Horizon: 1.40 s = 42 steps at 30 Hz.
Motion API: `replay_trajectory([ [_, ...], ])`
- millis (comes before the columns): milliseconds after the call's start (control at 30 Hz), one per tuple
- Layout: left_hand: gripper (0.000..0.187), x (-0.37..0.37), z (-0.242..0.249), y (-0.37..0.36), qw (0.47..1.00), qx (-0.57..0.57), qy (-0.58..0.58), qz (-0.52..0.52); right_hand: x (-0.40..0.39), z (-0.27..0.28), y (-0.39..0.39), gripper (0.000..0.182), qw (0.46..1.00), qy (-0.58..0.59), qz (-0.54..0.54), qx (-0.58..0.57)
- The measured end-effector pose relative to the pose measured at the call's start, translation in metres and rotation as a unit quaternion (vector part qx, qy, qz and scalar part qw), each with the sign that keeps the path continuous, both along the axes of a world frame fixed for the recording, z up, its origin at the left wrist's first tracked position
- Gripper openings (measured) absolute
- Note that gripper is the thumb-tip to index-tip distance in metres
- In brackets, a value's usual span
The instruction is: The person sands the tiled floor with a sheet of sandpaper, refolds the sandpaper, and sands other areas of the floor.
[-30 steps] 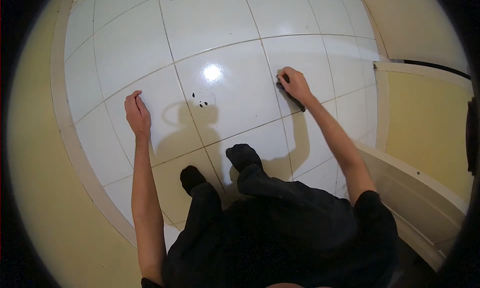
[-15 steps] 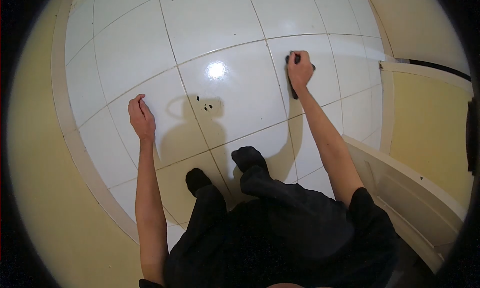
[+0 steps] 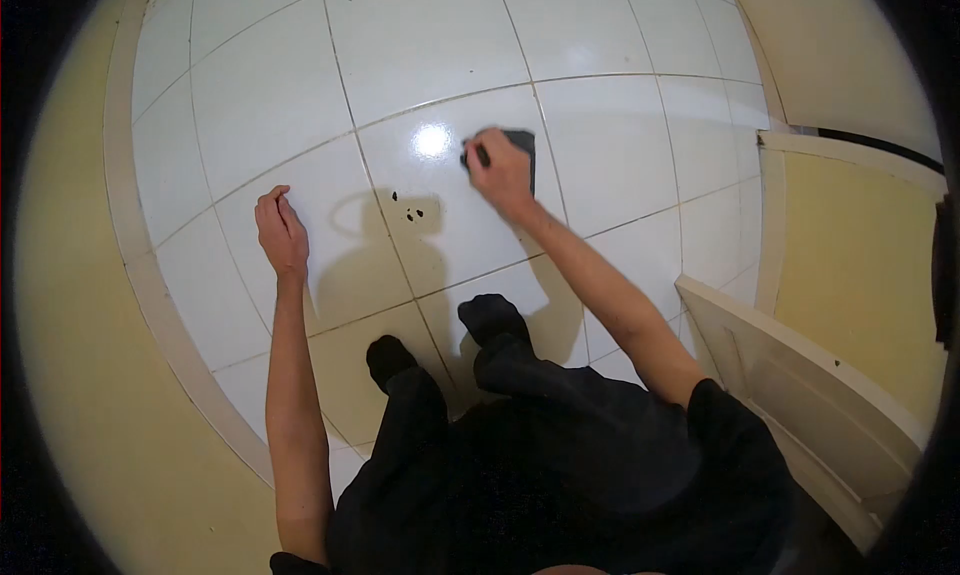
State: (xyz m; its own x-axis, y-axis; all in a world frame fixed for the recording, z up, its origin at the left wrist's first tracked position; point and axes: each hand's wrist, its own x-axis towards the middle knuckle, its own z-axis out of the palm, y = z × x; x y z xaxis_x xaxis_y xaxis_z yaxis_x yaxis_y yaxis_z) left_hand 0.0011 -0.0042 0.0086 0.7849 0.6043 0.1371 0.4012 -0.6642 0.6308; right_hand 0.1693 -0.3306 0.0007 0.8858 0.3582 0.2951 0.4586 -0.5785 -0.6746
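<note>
Dark cloth pressed to the glossy white tiled floor (image 3: 280, 85).
Right hand (image 3: 500, 170) clamps the dark grey cloth (image 3: 522, 150) just right of small black specks (image 3: 410, 213); left hand (image 3: 280, 233) rests loosely curled on a tile.

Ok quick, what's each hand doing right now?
Left hand: loosely curled, holding nothing, resting on the tiled floor.
Right hand: closed on a dark cloth.

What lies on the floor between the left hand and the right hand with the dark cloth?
A few small dark specks on white tile, between left hand and right hand gripping the cloth; head view.
</note>
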Motion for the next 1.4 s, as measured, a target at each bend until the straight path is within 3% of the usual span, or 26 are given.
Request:
replay_trajectory([
  [133,0.022,0.000,0.000,0.001,1.000,0.000,-0.002,-0.009,-0.073,0.004,-0.053,0.011,0.997,0.018,0.079,-0.015],
  [200,0.021,-0.001,-0.004,0.002,1.000,0.008,-0.013,-0.015,-0.092,0.001,-0.086,0.013,0.997,0.063,0.034,0.029],
  [233,0.021,-0.002,-0.007,0.005,1.000,0.015,-0.018,-0.018,-0.087,0.003,-0.108,0.013,0.998,0.028,-0.050,0.015],
  [300,0.021,-0.001,-0.006,0.005,0.999,0.021,-0.018,-0.020,-0.065,0.002,-0.120,0.008,0.997,-0.040,-0.063,-0.005],
  [500,0.020,0.000,0.002,0.002,1.000,0.006,-0.017,-0.010,0.033,-0.007,-0.100,0.010,0.986,-0.032,-0.153,-0.050],
  [667,0.019,0.000,0.000,0.005,1.000,-0.007,-0.010,-0.006,0.130,-0.016,-0.043,0.020,0.933,-0.002,-0.359,-0.018],
  [767,0.021,-0.002,-0.005,0.010,0.999,0.021,-0.021,-0.030,0.173,-0.024,-0.005,0.019,0.923,-0.013,-0.385,-0.013],
  [1067,0.018,-0.001,-0.009,0.012,0.999,0.011,-0.034,-0.029,0.234,-0.020,0.127,0.013,0.964,-0.001,-0.265,0.006],
  [1400,0.019,0.002,0.001,0.013,1.000,-0.014,0.000,-0.017,0.243,-0.021,0.260,0.012,0.987,-0.020,-0.161,0.007],
])
